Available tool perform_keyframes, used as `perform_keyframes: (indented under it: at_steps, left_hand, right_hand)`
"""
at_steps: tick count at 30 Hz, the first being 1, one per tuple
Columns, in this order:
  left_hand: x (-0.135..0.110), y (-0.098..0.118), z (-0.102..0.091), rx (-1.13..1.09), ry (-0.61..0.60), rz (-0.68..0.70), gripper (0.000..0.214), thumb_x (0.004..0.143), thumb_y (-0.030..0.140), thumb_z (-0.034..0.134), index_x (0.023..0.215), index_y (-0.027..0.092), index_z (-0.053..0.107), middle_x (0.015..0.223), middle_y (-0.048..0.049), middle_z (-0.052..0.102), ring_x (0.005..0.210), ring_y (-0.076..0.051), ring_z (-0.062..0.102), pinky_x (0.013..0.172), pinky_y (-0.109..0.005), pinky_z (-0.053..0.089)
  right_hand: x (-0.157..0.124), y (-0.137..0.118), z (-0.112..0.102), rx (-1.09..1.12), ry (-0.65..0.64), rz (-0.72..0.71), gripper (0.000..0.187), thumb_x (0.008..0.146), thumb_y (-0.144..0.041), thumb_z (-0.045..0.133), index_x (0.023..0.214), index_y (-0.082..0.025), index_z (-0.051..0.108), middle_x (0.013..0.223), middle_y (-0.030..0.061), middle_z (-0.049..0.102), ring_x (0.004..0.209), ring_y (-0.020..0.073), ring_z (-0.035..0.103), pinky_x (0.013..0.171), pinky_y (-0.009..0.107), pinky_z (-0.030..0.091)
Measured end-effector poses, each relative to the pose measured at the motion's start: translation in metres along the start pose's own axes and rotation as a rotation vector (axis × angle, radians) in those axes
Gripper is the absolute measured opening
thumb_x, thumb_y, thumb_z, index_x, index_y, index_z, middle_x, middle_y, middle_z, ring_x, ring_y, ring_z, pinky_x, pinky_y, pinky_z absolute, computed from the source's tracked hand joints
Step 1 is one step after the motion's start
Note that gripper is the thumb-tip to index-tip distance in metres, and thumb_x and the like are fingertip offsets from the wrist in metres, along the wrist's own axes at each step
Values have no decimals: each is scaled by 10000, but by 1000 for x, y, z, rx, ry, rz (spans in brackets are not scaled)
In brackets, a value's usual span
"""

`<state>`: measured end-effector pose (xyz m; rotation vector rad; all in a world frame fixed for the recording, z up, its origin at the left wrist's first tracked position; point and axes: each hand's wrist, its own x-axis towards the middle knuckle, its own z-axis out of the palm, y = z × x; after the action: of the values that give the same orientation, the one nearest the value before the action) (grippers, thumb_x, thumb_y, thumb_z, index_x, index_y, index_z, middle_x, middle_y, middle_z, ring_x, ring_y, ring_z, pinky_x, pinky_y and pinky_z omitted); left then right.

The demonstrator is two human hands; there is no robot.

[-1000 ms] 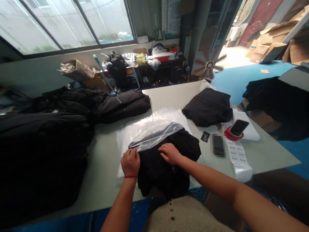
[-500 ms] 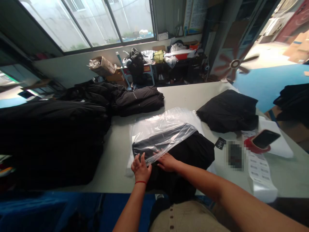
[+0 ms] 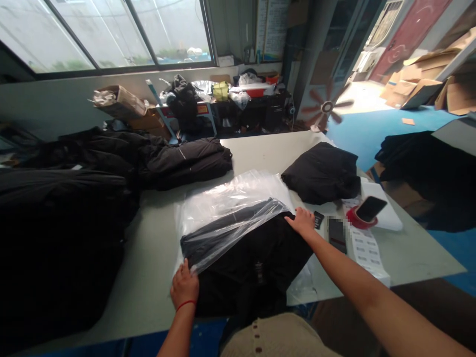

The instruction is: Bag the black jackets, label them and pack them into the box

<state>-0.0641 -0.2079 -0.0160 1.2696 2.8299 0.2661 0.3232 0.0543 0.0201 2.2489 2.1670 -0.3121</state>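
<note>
A folded black garment lies partly inside a clear plastic bag, whose open edge slants across it. At the lower left end of that edge, my left hand, with a red string at the wrist, is closed on the bag's corner. My right hand pinches the upper right end of the edge, beside the garment; its fingertips are partly hidden. Below lies a stack of clear plastic bags. The garment's near part hangs toward my body.
Black garments are piled high on the left, with more folded ones behind. Another black bundle lies at the right, near a phone on a red tape roll, label sheets and a small fan.
My right hand has moved from under the film at the middle to the bag's right end. My left hand has shifted to its left corner. The view has turned rightward.
</note>
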Motion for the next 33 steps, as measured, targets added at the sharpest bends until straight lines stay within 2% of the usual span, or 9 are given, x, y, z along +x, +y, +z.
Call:
perform_keyframes:
  at_steps: [3, 6, 8, 12, 18, 23, 27, 30, 33]
  left_hand:
    - [4, 7, -9, -24, 102, 67, 567, 911, 403, 464, 1396, 111, 481, 1323, -183, 562, 1188, -307, 531, 972, -435, 453]
    - [8, 12, -13, -41, 142, 149, 513, 896, 411, 495, 1361, 198, 538, 1349, -136, 556, 1209, -298, 521, 975, -428, 450]
    - [10, 10, -10, -65, 107, 196, 430, 912, 375, 469, 1297, 238, 601, 1335, -107, 581, 1191, -276, 546, 971, -404, 459]
    - [13, -1, 1, -125, 42, 242, 392, 940, 308, 392, 1226, 245, 652, 1286, -79, 633, 1166, -234, 588, 977, -365, 468]
    - [17, -5, 15, -171, 32, 337, 411, 935, 303, 365, 1213, 209, 653, 1286, -88, 635, 1196, -225, 581, 1025, -365, 445]
    - [22, -9, 20, -183, 90, 402, 402, 909, 313, 395, 1183, 203, 668, 1256, -102, 650, 1154, -247, 597, 1024, -397, 449]
    - [12, -19, 17, -183, 156, 449, 380, 901, 330, 427, 1163, 211, 676, 1224, -117, 656, 1103, -254, 605, 1003, -403, 460]
    - [-3, -27, 14, -197, 152, 481, 359, 900, 317, 435, 1159, 228, 667, 1194, -107, 663, 1081, -237, 611, 997, -379, 460]
    - [-13, -30, 13, -212, 150, 392, 337, 897, 289, 419, 1123, 232, 663, 1161, -102, 663, 1077, -224, 610, 1005, -361, 449]
  right_hand:
    - [4, -13, 8, 2, 131, -165, 873, 738, -602, 637, 1422, -136, 362, 1389, 193, 457, 1288, 357, 370, 1067, 456, 225]
    - [15, -42, 14, -17, 125, -263, 976, 723, -581, 660, 1496, -182, 216, 1468, 170, 363, 1343, 348, 284, 1085, 460, 170]
    - [27, -60, 14, -37, 130, -335, 874, 783, -514, 620, 1492, -179, 236, 1454, 168, 385, 1329, 333, 297, 1075, 446, 174]
    - [54, -68, 4, -50, 184, -465, 447, 887, -329, 494, 1294, -149, 519, 1194, 152, 597, 1084, 270, 488, 954, 372, 287]
    - [64, -15, -11, -11, 329, -472, 226, 896, -293, 492, 877, -159, 672, 844, 102, 659, 803, 217, 543, 733, 302, 331]
    - [24, 39, -12, 81, 279, -706, 248, 856, -186, 496, 1000, -200, 698, 934, 68, 705, 825, 195, 601, 764, 278, 398]
    - [-12, 76, -7, 105, 233, -838, 477, 744, -48, 485, 1152, -229, 653, 1150, 61, 665, 1025, 198, 590, 898, 291, 426]
    - [-27, 91, 2, 104, 248, -741, 499, 723, -48, 484, 1171, -213, 632, 1143, 89, 639, 1052, 223, 567, 925, 330, 433]
    - [-27, 88, 12, 178, 300, -527, 318, 771, -126, 499, 1053, -182, 632, 993, 96, 645, 966, 230, 580, 859, 333, 453]
